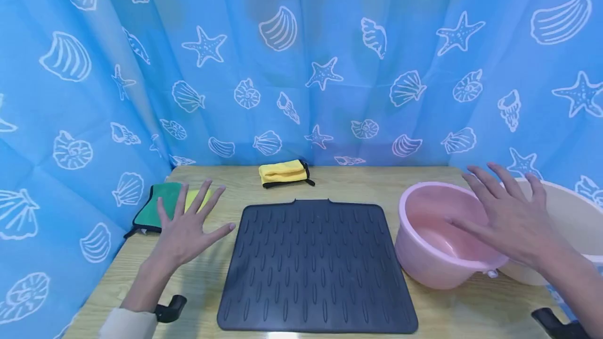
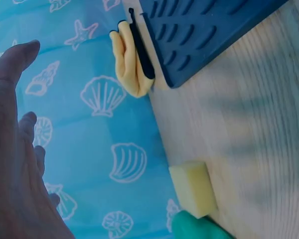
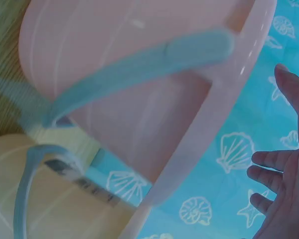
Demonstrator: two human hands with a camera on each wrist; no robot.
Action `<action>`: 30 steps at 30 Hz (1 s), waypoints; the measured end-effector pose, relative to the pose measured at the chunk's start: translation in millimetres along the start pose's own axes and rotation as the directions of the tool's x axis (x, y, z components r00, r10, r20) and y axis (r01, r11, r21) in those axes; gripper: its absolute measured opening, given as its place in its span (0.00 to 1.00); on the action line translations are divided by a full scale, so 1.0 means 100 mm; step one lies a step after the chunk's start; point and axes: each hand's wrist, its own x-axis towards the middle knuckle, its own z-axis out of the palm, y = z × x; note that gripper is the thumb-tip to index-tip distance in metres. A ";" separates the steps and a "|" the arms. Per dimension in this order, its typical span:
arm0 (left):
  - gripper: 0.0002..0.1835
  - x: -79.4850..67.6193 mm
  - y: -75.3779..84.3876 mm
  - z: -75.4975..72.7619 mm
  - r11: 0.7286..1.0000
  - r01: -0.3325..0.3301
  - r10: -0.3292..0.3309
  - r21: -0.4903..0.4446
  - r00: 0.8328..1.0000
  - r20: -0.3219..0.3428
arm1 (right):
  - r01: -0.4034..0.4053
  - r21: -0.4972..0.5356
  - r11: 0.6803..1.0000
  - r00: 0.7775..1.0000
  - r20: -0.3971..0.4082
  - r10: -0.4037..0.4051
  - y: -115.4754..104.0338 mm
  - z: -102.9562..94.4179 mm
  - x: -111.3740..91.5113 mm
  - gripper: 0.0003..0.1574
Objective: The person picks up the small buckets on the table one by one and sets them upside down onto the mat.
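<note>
My left hand (image 1: pixel 186 232) hovers with fingers spread above the table's left side, holding nothing. Below and behind it lie a green cloth (image 1: pixel 160 205) with black edging and a yellow sponge (image 2: pixel 193 188), partly hidden by the fingers in the head view. Over the right side, my right hand (image 1: pixel 515 218) is spread in the air, also holding nothing. It overlaps the rim of a pink bucket (image 1: pixel 424 255) and a cream bucket (image 1: pixel 572 213) in the head view. Between the hands, a dark ridged mat (image 1: pixel 317 268) lies flat on the table.
A folded yellow cloth (image 1: pixel 282 171) with black trim lies behind the mat, near the curtain. The blue shell-print curtain (image 1: pixel 301 67) encloses the back and sides of the wooden table (image 1: pixel 226 187). The buckets stand side by side; a light blue handle (image 3: pixel 144 69) shows on the pink one.
</note>
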 end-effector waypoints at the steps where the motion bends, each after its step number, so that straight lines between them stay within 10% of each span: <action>1: 0.48 0.00 0.00 0.01 1.000 0.000 0.000 -0.003 1.000 -0.004 | 0.012 0.004 1.000 1.000 -0.009 -0.012 -0.03 -0.01 0.01 0.64; 30: 0.48 -0.06 0.12 0.22 0.992 -0.017 0.015 -0.123 1.000 -0.016 | 0.229 0.062 0.971 0.966 -0.137 -0.219 -0.68 0.18 0.05 0.49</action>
